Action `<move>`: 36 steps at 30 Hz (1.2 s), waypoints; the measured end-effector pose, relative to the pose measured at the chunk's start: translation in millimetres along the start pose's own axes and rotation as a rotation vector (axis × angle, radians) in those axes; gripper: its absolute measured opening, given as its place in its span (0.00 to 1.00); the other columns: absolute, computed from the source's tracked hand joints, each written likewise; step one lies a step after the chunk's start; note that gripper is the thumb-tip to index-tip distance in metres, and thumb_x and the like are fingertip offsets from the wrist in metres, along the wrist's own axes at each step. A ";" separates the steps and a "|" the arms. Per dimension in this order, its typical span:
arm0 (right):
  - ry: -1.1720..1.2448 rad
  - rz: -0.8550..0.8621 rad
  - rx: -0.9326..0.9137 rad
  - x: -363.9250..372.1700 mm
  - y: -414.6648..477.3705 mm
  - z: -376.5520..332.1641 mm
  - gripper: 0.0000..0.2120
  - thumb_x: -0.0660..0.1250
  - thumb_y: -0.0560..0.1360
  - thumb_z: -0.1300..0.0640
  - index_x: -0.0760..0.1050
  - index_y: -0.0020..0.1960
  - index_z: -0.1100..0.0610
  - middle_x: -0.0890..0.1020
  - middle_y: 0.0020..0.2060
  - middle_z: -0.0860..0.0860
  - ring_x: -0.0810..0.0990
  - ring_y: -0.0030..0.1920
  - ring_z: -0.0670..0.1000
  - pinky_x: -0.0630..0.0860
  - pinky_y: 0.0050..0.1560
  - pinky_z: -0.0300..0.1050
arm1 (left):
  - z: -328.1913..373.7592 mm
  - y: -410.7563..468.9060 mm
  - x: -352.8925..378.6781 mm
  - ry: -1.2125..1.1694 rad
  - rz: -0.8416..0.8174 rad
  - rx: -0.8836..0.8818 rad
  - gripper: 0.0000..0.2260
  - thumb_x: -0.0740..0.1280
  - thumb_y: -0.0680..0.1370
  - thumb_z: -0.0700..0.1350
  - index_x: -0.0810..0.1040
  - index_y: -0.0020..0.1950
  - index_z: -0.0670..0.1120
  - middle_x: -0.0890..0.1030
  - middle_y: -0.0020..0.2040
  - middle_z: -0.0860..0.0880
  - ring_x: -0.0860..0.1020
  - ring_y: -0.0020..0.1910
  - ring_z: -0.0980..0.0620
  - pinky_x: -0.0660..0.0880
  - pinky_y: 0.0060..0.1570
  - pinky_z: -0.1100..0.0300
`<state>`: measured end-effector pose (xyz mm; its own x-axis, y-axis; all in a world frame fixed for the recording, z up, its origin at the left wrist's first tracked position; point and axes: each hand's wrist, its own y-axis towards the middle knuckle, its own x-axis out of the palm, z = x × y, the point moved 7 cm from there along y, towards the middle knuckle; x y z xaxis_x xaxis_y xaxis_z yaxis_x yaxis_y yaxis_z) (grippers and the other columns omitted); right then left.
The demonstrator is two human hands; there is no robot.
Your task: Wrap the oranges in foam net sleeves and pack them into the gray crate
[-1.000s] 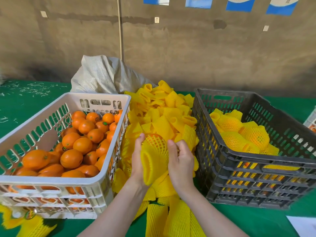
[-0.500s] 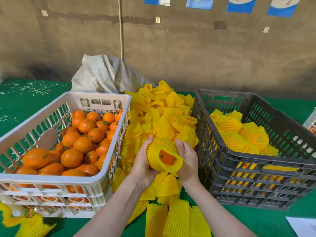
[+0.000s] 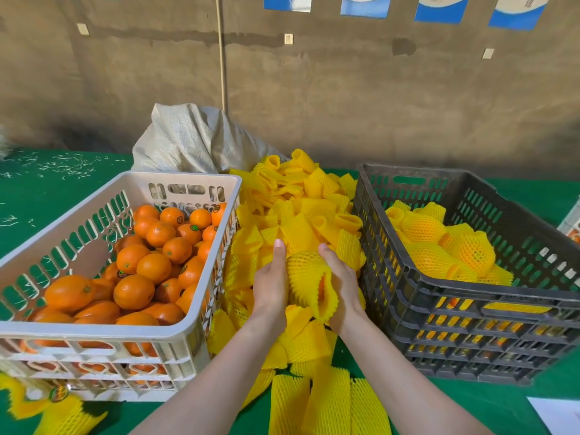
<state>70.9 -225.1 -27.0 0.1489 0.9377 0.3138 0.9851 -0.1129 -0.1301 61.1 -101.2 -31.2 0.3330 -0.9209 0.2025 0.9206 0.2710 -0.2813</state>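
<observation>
1. My left hand (image 3: 271, 287) and right hand (image 3: 342, 288) meet in the middle of the view above the green table (image 3: 47, 189). Between them they hold one sleeved orange (image 3: 306, 276).
2. The left hand cups its left side with the thumb stretched up along the net. The right hand cups the right side the same way. The fingers of both hands pass behind the net, so I cannot tell how far they curl.
3. The open end of the sleeve faces me and slightly down, with a frilled edge. A strip of orange peel shows inside its mouth.
4. The held fruit sits over the pile of foam net sleeves (image 3: 301, 215). That pile fills the gap between the two crates and spills toward me along the table.
5. The gray crate (image 3: 470, 295) stands just beside my right hand. Wrapped oranges (image 3: 439, 243) lie heaped inside it, and more yellow net shows through its lower slots.
6. The white crate (image 3: 94, 332) stands near my left hand and holds loose oranges (image 3: 138, 290), some with small round stickers.
7. A white woven sack (image 3: 194, 139) slumps behind the pile, against the brown wall. Blue posters (image 3: 364, 4) hang along the top of that wall.
8. A few more sleeves (image 3: 66, 416) lie by the white crate's front corner, and a white sheet of paper (image 3: 555, 414) lies at the bottom right.
</observation>
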 end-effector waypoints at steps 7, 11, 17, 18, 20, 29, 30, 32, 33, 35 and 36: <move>0.057 0.099 0.029 -8.6 0.2 8.1 0.11 0.60 0.78 0.46 0.78 0.50 0.50 0.83 0.46 0.52 0.80 0.49 0.54 0.77 0.46 0.48 | 12.5 -3.1 -8.1 0.221 0.116 0.338 0.24 0.61 0.79 0.55 0.63 0.28 0.44 0.63 0.26 0.45 0.62 0.28 0.48 0.58 0.32 0.54; 0.285 0.076 0.150 -4.5 -1.1 10.2 0.10 0.60 0.79 0.50 0.78 0.44 0.51 0.84 0.31 0.50 0.80 0.40 0.53 0.76 0.39 0.47 | 11.0 0.2 1.6 0.028 -0.069 0.305 0.23 0.59 0.80 0.52 0.77 0.41 0.33 0.77 0.35 0.39 0.75 0.34 0.47 0.72 0.34 0.56; 0.363 -0.016 0.208 6.9 -6.3 4.1 0.13 0.60 0.77 0.49 0.78 0.43 0.55 0.82 0.35 0.55 0.79 0.40 0.56 0.75 0.41 0.48 | 28.7 -5.0 2.3 0.127 -0.161 0.506 0.25 0.56 0.79 0.53 0.70 0.37 0.31 0.70 0.33 0.39 0.68 0.35 0.44 0.67 0.36 0.43; 0.361 -0.030 0.210 8.8 -7.4 3.5 0.13 0.60 0.77 0.49 0.78 0.44 0.56 0.81 0.37 0.56 0.79 0.41 0.56 0.75 0.42 0.48 | 30.9 -5.4 1.4 0.143 -0.157 0.528 0.23 0.56 0.79 0.52 0.71 0.36 0.33 0.70 0.33 0.39 0.68 0.35 0.45 0.67 0.37 0.42; 0.351 -0.061 0.200 12.0 -8.8 1.5 0.12 0.59 0.77 0.50 0.76 0.44 0.56 0.80 0.39 0.57 0.78 0.41 0.56 0.74 0.43 0.49 | 32.9 -4.9 0.0 0.151 -0.154 0.540 0.22 0.56 0.81 0.49 0.72 0.38 0.31 0.72 0.35 0.35 0.69 0.37 0.45 0.69 0.40 0.41; 0.251 -0.154 0.199 9.4 -13.3 -4.3 0.18 0.60 0.76 0.52 0.79 0.31 0.53 0.79 0.33 0.52 0.77 0.36 0.51 0.73 0.40 0.44 | 30.1 -4.2 8.6 0.172 -0.310 0.490 0.24 0.56 0.78 0.53 0.75 0.39 0.31 0.77 0.37 0.34 0.74 0.40 0.44 0.74 0.42 0.44; 0.223 -0.158 0.195 8.6 -13.7 -5.3 0.17 0.61 0.76 0.51 0.78 0.32 0.53 0.79 0.32 0.52 0.77 0.36 0.50 0.73 0.40 0.44 | 27.3 -3.0 10.3 0.183 -0.332 0.458 0.22 0.57 0.78 0.52 0.76 0.38 0.34 0.79 0.35 0.39 0.75 0.40 0.45 0.75 0.41 0.48; 0.154 -0.162 0.174 5.7 -14.1 -9.0 0.13 0.61 0.76 0.51 0.78 0.35 0.53 0.80 0.32 0.51 0.79 0.34 0.49 0.75 0.38 0.43 | 23.8 0.5 12.8 0.210 -0.393 0.360 0.20 0.58 0.77 0.54 0.78 0.39 0.39 0.81 0.35 0.46 0.77 0.39 0.47 0.75 0.42 0.55; 0.115 -0.164 0.160 3.1 -13.2 -11.6 0.13 0.62 0.76 0.50 0.79 0.36 0.53 0.81 0.32 0.51 0.80 0.34 0.49 0.76 0.38 0.42 | 22.6 3.6 12.3 0.220 -0.426 0.290 0.21 0.58 0.76 0.56 0.79 0.42 0.39 0.82 0.36 0.47 0.78 0.40 0.48 0.75 0.42 0.57; -0.001 -0.150 0.114 -1.8 -10.4 -20.1 0.14 0.63 0.75 0.49 0.82 0.36 0.52 0.83 0.34 0.50 0.81 0.37 0.50 0.77 0.41 0.44 | 16.1 5.9 12.6 0.209 -0.520 0.049 0.24 0.53 0.77 0.62 0.78 0.49 0.44 0.83 0.45 0.50 0.81 0.44 0.51 0.78 0.41 0.60; -0.100 -0.134 0.068 -3.9 -7.9 -25.8 0.14 0.63 0.75 0.49 0.83 0.37 0.52 0.84 0.37 0.50 0.81 0.41 0.51 0.77 0.44 0.46 | 12.8 0.0 16.3 0.187 -0.594 -0.092 0.25 0.52 0.76 0.66 0.78 0.53 0.48 0.83 0.50 0.49 0.82 0.48 0.50 0.79 0.41 0.56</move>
<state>64.8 -236.3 -3.0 0.0044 0.9713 0.2379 0.9868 0.0343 -0.1580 69.2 -112.6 -15.9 -0.2792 -0.9425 0.1835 0.9133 -0.3197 -0.2524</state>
